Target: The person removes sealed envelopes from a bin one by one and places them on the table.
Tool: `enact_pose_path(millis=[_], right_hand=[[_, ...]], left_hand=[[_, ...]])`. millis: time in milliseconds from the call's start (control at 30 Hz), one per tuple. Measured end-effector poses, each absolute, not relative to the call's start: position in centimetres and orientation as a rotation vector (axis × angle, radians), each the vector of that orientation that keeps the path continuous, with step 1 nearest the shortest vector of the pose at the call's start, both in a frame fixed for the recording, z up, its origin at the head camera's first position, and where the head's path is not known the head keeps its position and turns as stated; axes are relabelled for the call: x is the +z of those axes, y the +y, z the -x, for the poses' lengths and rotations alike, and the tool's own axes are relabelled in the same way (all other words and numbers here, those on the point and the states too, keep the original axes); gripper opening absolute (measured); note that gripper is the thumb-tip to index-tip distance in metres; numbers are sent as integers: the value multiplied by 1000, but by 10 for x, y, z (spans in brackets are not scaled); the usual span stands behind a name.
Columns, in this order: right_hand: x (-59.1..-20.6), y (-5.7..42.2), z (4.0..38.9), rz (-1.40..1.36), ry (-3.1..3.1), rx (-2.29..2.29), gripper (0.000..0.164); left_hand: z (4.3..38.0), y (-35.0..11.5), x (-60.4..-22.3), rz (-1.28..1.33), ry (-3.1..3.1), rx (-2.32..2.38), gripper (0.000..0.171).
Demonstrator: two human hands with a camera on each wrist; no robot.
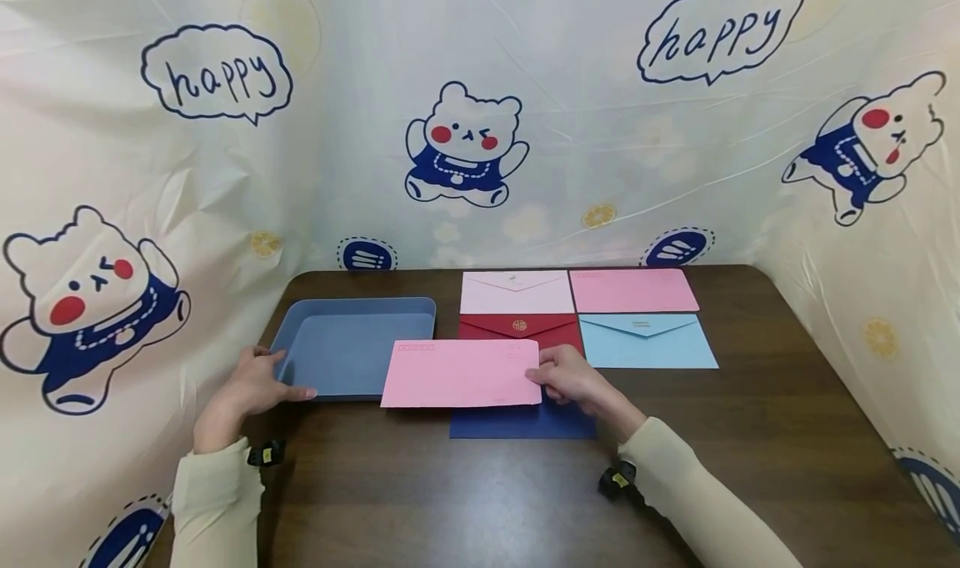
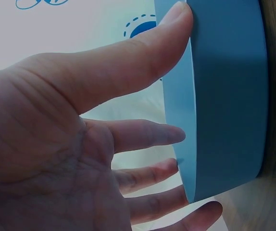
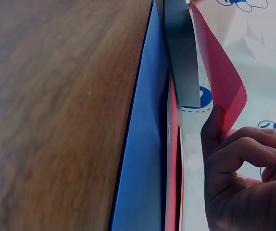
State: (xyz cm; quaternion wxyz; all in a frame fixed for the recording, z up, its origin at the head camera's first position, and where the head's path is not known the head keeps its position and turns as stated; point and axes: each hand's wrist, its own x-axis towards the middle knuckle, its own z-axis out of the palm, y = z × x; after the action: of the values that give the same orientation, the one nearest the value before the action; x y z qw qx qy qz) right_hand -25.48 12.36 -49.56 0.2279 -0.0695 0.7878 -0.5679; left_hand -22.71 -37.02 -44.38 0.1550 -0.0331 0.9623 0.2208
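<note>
My right hand (image 1: 566, 374) pinches a pink envelope (image 1: 459, 373) by its right end. The envelope is raised off the table, overlapping the tray's right front corner and the dark blue envelope (image 1: 522, 423). In the right wrist view, thumb and fingers close on the edge of the pink envelope (image 3: 224, 77). My left hand (image 1: 251, 384) touches the front left corner of a blue tray (image 1: 351, 303). The left wrist view shows its thumb on the tray wall (image 2: 229, 106) and the other fingers spread, fairly straight.
Behind the held envelope lie a pale pink envelope (image 1: 516, 294), a red envelope (image 1: 483, 324), another pink envelope (image 1: 633, 291) and a light blue envelope (image 1: 648, 347). All rest on the dark wooden table (image 1: 420, 493). A printed curtain (image 1: 337, 159) hangs around the back and sides.
</note>
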Motion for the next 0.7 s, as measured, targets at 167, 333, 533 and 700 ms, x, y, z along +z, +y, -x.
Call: enact_pose_path(millis=[167,333,533,700], right_hand=[[-493,132,252,194,2159,-1582,31],[-491,139,250,203,2162,-1569,23],[-492,148,247,193,2168,-1549,21],[-493,155,244,188,2175,-1536,23]], left_hand=[[228,-369,-442,122,2739,642,112],[227,-369,-442,122,2737,644,112],[227,-369,-442,127,2739,647,112],[227,-369,-442,122,2740,646,112]])
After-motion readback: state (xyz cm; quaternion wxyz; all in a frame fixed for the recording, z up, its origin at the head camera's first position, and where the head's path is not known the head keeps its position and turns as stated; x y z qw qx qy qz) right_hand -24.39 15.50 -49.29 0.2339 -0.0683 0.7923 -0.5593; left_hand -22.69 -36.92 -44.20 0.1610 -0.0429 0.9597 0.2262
